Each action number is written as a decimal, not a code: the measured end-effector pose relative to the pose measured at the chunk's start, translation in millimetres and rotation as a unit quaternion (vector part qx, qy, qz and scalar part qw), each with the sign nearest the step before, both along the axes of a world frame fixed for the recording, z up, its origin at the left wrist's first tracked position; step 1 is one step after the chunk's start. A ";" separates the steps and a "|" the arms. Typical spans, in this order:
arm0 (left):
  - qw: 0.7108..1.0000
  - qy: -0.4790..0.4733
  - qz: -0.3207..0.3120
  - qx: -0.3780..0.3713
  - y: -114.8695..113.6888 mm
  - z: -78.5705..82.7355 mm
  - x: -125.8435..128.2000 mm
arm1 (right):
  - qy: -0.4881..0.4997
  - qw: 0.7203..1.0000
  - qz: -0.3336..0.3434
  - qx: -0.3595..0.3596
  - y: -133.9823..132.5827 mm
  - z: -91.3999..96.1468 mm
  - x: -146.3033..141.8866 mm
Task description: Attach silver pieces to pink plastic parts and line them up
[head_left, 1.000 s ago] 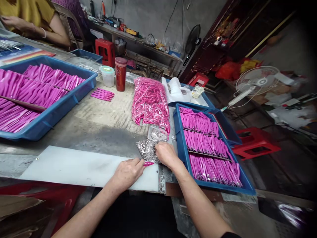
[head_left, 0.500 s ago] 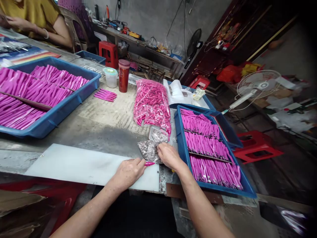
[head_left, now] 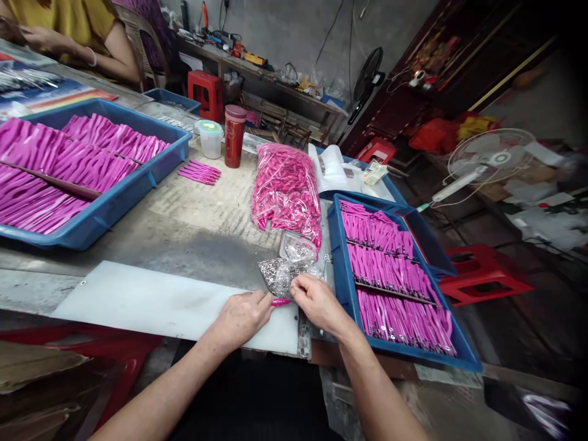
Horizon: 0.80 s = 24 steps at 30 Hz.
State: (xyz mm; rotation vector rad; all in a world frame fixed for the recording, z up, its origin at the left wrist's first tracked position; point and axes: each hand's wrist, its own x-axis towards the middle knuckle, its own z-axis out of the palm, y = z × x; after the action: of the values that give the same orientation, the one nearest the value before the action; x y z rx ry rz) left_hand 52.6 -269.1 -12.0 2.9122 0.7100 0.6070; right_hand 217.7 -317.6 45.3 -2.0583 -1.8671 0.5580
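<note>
My left hand (head_left: pixel 247 313) is closed around a slim pink plastic piece (head_left: pixel 281 302), whose end sticks out to the right past the fingertips. It rests over the right end of a white board (head_left: pixel 174 306). My right hand (head_left: pixel 318 300) is pinched close to that end, its fingertips together; whatever they hold is too small to make out. Just beyond both hands lies a heap of small shiny metal parts (head_left: pixel 274 275) on clear plastic. A clear plastic box (head_left: pixel 294 240) of small parts sits behind it, against a bag of pink pieces (head_left: pixel 287 187).
Blue trays of pink strips stand on the left (head_left: pixel 110 217) and right (head_left: pixel 342 263). Farther back are a red tumbler (head_left: pixel 234 136), a lidded tub (head_left: pixel 211 141) and several loose pink pieces (head_left: pixel 199 172). A co-worker (head_left: pixel 87 43) sits at the far left.
My right hand has drawn back from the metal parts toward the pink piece's end. My left hand keeps hold of the piece. The view has shifted slightly.
</note>
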 end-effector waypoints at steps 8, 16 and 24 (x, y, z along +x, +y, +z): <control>1.000 -0.001 -0.007 -0.011 0.0 -0.9 0.2 | -0.022 0.999 0.037 -0.032 -11.1 -6.6 -19.9; 1.000 0.006 -0.007 -0.004 -0.4 0.0 0.6 | -0.093 0.994 0.044 -0.033 -9.8 -14.3 -20.6; 1.000 0.014 -0.009 0.008 -0.8 -1.9 0.8 | -0.105 0.994 0.002 -0.029 -9.6 -17.6 -27.1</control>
State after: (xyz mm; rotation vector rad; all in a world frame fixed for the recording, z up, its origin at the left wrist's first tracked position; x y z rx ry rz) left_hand 53.5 -269.9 -13.8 2.9447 0.6854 0.5732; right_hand 190.7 -327.2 27.7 -2.2266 -1.9919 0.4151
